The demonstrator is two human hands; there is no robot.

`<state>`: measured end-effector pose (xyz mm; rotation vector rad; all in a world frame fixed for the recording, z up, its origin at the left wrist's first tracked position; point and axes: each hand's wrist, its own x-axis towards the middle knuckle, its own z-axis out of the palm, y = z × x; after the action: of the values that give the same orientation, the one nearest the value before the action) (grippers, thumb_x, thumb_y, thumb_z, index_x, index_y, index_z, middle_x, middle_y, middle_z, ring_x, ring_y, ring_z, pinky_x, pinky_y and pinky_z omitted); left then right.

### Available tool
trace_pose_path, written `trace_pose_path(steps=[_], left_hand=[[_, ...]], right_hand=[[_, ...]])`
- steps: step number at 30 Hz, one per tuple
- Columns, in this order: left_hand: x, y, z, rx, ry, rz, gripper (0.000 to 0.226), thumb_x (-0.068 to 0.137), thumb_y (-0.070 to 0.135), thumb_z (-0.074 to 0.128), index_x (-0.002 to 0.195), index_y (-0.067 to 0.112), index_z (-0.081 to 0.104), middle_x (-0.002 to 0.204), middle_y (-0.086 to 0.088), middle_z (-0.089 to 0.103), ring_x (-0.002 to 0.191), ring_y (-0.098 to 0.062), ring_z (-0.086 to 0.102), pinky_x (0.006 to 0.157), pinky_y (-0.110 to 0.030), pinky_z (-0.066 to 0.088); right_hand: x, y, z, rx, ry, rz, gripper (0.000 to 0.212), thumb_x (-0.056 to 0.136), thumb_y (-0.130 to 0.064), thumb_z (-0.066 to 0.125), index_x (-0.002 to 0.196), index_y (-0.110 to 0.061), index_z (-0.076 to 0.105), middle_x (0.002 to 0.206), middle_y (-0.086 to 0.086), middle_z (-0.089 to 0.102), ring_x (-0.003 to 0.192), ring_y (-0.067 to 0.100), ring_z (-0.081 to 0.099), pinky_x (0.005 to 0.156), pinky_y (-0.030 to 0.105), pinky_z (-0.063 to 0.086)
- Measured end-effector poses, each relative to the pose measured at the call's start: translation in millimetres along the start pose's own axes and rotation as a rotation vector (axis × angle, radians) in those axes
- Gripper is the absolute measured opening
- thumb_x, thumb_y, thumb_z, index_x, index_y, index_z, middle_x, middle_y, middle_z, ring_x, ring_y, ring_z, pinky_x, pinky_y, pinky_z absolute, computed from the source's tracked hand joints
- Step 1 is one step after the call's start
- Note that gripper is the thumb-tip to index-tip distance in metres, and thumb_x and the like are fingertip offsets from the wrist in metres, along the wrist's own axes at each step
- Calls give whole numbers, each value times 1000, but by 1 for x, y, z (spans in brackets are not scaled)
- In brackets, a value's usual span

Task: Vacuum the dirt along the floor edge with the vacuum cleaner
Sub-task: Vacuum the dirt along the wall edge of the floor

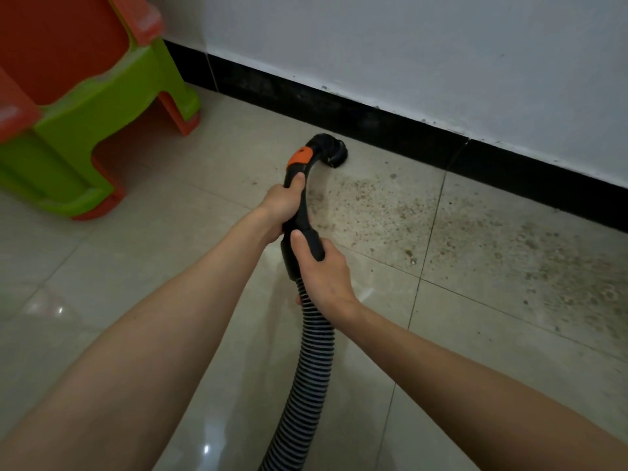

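The vacuum handle [304,195] is black and curved, with an orange slider near its top. Its nozzle [334,151] rests on the floor tile right beside the black baseboard [390,125]. My left hand [282,207] is closed around the upper handle. My right hand [321,270] grips the lower cuff where the ribbed grey hose [309,368] joins and runs down out of view. Brown dirt [384,202] lies scattered on the tiles to the right of the nozzle, spreading along the baseboard toward the far right [550,266].
Stacked green and orange plastic stools [81,107] stand on the floor at the upper left, near the wall. A white wall [407,45] rises above the baseboard. Glossy beige tiles [119,266] cover the floor around me.
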<state>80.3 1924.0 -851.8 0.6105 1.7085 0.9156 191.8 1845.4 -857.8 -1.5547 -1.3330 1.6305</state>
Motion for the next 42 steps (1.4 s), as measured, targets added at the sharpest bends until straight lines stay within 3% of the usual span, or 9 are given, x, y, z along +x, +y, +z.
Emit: trace_pose_path(steps=[3,7,12,18,30,38,42], left_hand=[[8,-4,-26,-43,94,-7,47,99,46,39,108,1,52,76,-8,55,65,-21,54,60,-32,47],[15,-4,-67,-96,194,-24,57,99,47,38,119,-5,51,78,-10,56,67,-23,55,66,-34,48],[4,-15,-97,-126,265,-72,54,100,44,37,125,-2,46,76,-8,55,58,-20,56,50,-28,45],[-11,-11,-114,-92,176,-110,61,99,50,35,129,-2,44,73,-9,53,56,-20,53,50,-30,44],[-43,-24,-76,-184,96,-114,43,100,44,35,106,3,44,78,-8,51,65,-20,52,59,-30,46],[-47,-18,-22,-122,-57,-108,43,100,45,36,96,4,46,76,-7,50,64,-20,50,61,-31,45],[-49,-11,5,-65,-102,-75,40,101,42,35,86,7,46,73,-8,49,62,-20,50,61,-31,46]], right_hand=[[11,-5,17,-56,-71,-9,32,88,-59,56,87,-27,56,78,-3,62,57,13,63,54,36,59],[22,-19,45,-72,-161,-50,38,87,-59,58,89,-21,57,74,1,64,43,9,60,41,25,50],[16,-22,63,-145,-251,-54,38,86,-60,58,85,-22,56,73,-2,62,51,10,62,48,31,56],[-10,-30,77,-44,-251,9,41,86,-61,57,81,-20,54,70,1,61,37,8,58,38,23,47],[-32,-16,38,-156,-211,47,47,84,-64,56,86,-18,55,73,1,62,41,11,58,43,25,52],[-46,-2,0,-122,-59,67,43,85,-65,54,86,-22,55,77,-1,61,64,18,64,67,45,61],[-49,3,-17,-72,-10,83,43,86,-64,53,88,-21,55,79,0,61,68,21,64,72,47,60]])
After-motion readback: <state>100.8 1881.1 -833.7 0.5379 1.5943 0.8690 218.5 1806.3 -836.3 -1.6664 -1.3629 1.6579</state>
